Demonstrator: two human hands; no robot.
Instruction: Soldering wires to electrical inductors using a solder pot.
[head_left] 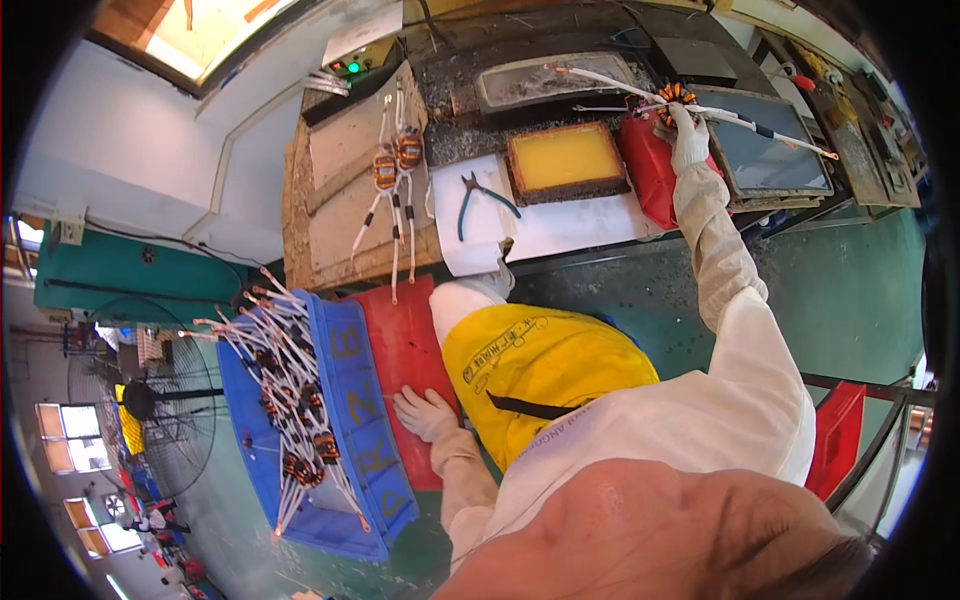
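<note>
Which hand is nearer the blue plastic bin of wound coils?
Left. The left hand rests on the red tray right beside the blue plastic bin; the right hand is far off at the workbench, holding a wound coil.

Pliers (484, 200) on bench (345, 170), 2 coils (396, 160) left, bin (350, 420) below
</note>
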